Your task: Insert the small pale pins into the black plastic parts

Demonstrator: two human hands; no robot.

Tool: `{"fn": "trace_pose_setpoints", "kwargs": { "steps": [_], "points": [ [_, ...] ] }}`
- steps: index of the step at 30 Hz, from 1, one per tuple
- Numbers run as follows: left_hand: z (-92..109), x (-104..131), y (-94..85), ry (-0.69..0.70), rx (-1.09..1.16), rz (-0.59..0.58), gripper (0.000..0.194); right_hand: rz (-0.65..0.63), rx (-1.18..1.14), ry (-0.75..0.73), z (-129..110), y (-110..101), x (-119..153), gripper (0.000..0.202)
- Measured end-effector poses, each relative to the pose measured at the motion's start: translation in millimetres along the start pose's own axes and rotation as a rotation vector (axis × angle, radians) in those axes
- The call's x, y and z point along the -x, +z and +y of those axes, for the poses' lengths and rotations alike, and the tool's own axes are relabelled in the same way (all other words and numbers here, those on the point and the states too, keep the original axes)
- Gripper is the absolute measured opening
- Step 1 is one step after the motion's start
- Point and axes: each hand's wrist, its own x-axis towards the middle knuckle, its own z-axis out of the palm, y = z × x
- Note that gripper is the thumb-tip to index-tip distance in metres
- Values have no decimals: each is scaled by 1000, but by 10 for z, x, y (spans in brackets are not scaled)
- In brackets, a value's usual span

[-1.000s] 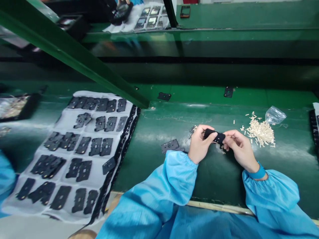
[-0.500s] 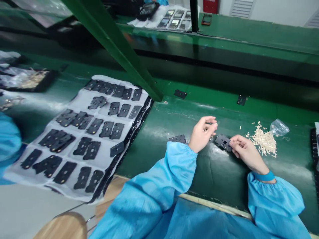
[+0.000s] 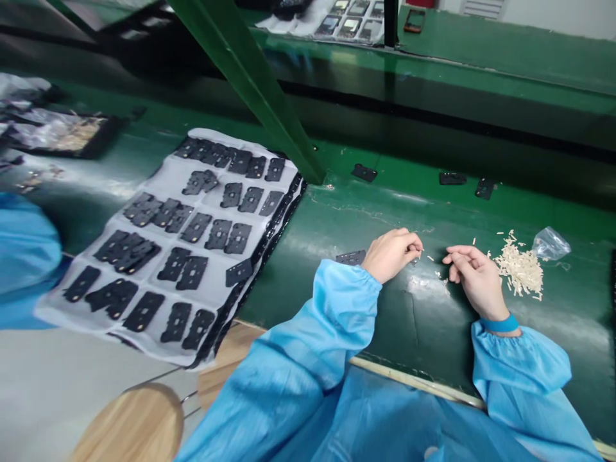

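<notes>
My left hand (image 3: pixel 392 253) is low over the green bench, its fingertips pinched together on something too small to make out. A black plate (image 3: pixel 351 257) lies just left of it, partly behind the wrist. My right hand (image 3: pixel 474 276) is raised a little to the right, fingers apart and holding nothing. Beside it is a heap of small cream-coloured strips (image 3: pixel 520 266), with a clear plastic bag (image 3: pixel 551 244) at its upper right. A few loose strips lie on the bench between my hands. Farther back rests a flat black plate (image 3: pixel 452 178).
To the left a white padded tray (image 3: pixel 166 247) holds several black plates. A green post (image 3: pixel 260 90) rises behind its right corner. A person's blue sleeve (image 3: pixel 26 256) is at the left edge. Wooden stools (image 3: pixel 132 430) stand below the bench.
The black plate that was in my right hand has left it, and a further plate now lies at the back of the bench. My left fingers have closed, and the view has shifted slightly.
</notes>
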Motion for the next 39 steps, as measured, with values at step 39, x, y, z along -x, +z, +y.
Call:
{"fn": "trace_pose_setpoints", "kwargs": {
  "steps": [39],
  "points": [
    [79,130,184,81,-302,80,5,-67,157,-35,-2,118,75,38]
  ]
}}
